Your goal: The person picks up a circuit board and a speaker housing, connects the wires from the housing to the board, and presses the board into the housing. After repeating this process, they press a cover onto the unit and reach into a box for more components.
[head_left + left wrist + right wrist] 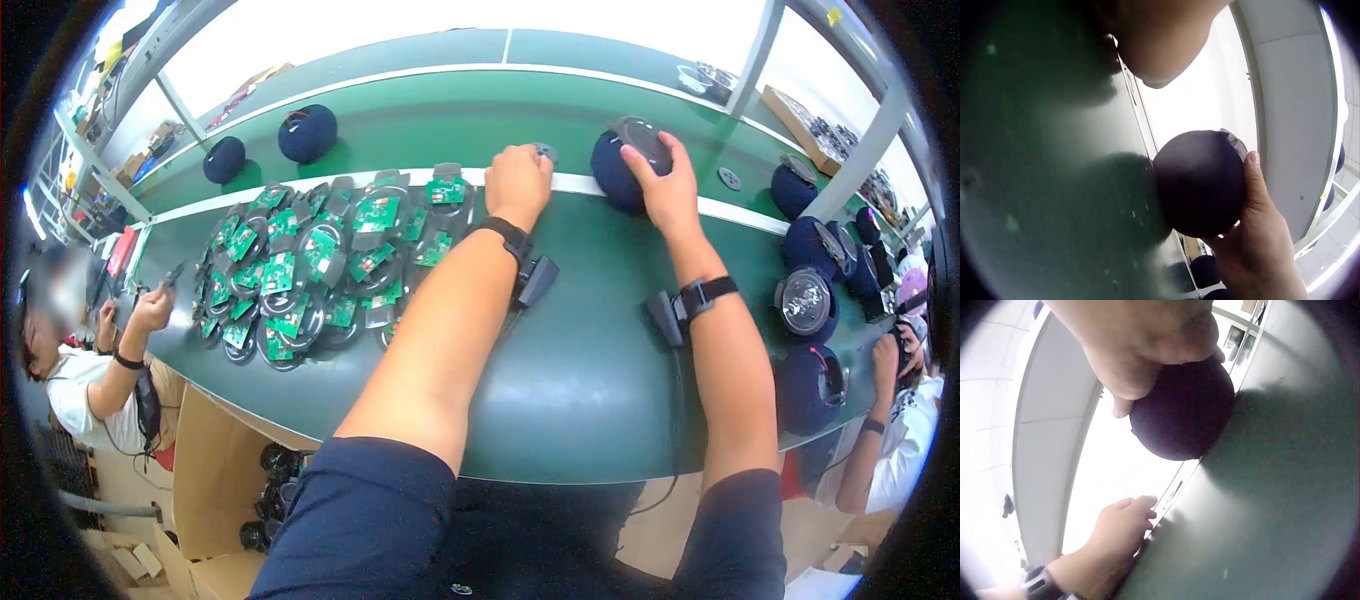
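Note:
My right hand [671, 192] grips a round navy housing [612, 172] near the white rail, with thumb and fingers about the dark grey disc [643, 146] on its top. The left wrist view shows the housing [1200, 184] from its smooth rounded side, the right thumb up along it. Farther left, my left hand [519, 184] is over the rail, its fingers bent down. A small grey disc [545, 152] shows just past these fingers, partly covered; I cannot tell if they pinch it. In the right wrist view the left hand [1119, 530] is apart from the housing.
Clear round covers with green circuit boards [320, 250] lie heaped on the left of the green table [570, 400]. Two navy housings [308, 134] stand behind the rail; several more [812, 385] line the right side. Another grey disc [730, 178] lies behind the rail. People sit at both sides.

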Demonstrator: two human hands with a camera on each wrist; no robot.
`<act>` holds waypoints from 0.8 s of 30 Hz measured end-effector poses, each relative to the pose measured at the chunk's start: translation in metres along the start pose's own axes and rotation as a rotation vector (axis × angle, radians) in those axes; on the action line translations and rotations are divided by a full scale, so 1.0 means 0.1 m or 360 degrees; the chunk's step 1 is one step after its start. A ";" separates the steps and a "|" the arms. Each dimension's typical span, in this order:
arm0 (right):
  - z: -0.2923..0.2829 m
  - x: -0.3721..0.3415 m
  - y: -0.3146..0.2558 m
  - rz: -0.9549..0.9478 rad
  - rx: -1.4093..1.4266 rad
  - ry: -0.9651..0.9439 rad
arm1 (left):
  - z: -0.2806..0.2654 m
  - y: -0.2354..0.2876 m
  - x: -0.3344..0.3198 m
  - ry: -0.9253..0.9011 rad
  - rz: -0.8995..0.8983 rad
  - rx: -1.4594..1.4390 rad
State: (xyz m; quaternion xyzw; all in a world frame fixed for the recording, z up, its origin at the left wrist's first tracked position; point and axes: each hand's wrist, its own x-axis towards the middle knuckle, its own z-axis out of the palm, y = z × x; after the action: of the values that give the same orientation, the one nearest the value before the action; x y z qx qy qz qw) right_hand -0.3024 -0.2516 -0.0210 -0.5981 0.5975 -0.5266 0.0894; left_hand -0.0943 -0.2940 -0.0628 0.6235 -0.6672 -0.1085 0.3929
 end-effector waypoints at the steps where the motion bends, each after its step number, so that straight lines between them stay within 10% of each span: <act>1: 0.06 0.09 0.07 -0.0046 -0.0059 0.0053 | 0.03 -0.03 0.01 0.0020 -0.0013 0.0024; 11: 0.30 0.56 0.43 -0.0133 -0.0194 0.0297 | 0.01 -0.02 0.00 0.0181 -0.0128 -0.0340; 15: 0.21 0.41 -0.29 -0.0960 -0.0579 0.0884 | 0.03 -0.11 0.11 0.0055 -0.0130 -0.0411; 19: 0.27 0.02 -0.77 -0.0093 0.1127 -0.1373 | -0.39 -0.24 0.40 -0.0030 -0.0081 -0.0380; 24: 0.53 -0.44 -0.73 0.0210 0.0816 -0.2254 | -1.84 -0.44 0.55 0.0223 0.0342 0.0923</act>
State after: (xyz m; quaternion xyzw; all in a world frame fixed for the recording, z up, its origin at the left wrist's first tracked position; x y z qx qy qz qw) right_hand -0.2066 -0.2243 -0.0128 -0.7169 0.2908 -0.1325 0.6196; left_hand 0.0648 -0.2901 0.0539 0.6415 -0.7036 0.1715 0.2530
